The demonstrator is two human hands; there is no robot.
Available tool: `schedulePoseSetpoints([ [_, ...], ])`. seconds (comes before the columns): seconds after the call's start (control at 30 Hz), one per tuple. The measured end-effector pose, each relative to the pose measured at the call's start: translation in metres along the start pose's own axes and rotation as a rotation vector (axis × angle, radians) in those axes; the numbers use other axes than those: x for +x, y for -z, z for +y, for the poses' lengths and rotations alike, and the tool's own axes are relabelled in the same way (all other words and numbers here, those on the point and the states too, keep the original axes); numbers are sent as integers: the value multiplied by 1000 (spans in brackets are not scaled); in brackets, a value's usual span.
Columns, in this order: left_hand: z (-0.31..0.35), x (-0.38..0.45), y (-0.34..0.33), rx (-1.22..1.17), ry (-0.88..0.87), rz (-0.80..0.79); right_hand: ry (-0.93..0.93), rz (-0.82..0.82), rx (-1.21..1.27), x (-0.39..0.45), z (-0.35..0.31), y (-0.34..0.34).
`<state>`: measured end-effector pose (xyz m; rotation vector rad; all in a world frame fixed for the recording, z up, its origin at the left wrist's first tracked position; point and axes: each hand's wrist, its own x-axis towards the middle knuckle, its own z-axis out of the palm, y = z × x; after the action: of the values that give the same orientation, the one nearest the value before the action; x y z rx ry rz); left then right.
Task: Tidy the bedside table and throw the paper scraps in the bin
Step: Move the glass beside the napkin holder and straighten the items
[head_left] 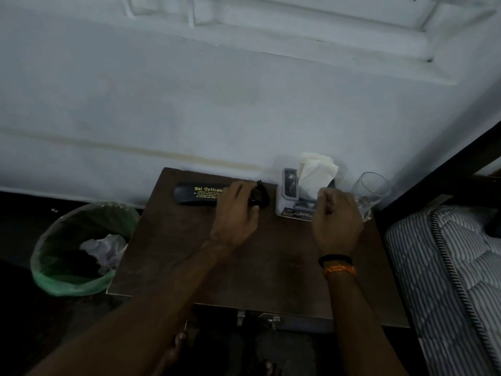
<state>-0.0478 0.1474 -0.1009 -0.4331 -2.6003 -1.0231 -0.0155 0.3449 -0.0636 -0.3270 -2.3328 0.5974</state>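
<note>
From above, the dark wooden bedside table [189,261] stands against the pale wall. At its back edge lies a black spectacle case [199,195] with gold lettering. The left hand [235,215] rests at the case's right end, fingers curled around dark glasses [260,195]. Just right of the case stands a grey tissue box [288,191] with white tissue [315,169] sticking up from it. The right hand [337,223], fingers bent, sits at the box's front right corner; I cannot tell whether it grips anything. A clear glass [372,188] stands right of the box, close to that hand. Left of the table, the green-lined bin [54,267] holds crumpled paper scraps [104,251].
</note>
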Motion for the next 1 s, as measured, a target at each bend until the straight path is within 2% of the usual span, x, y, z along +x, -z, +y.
schedulePoseSetpoints([
  [0.1, -34, 3, 23, 138, 107, -93, 129, -214, 58, -11, -22, -12],
  [0.2, -66, 4, 38, 260, 174, -178, 161, -472, 32, -26, -41, -33],
  [0.33, -92, 9, 49, 314, 156, -247, 125, -618, -42, -38, -50, -56],
  [0.43, -104, 16, 53, 319, 114, -256, 104, -662, -67, -43, -53, -69],
  [0.7, -117, 36, 65, 228, 54, -273, 28, -633, -110, -44, -54, -86],
  [1.0, -119, 49, 70, 224, 58, -314, 88, -674, -123, -44, -56, -95],
])
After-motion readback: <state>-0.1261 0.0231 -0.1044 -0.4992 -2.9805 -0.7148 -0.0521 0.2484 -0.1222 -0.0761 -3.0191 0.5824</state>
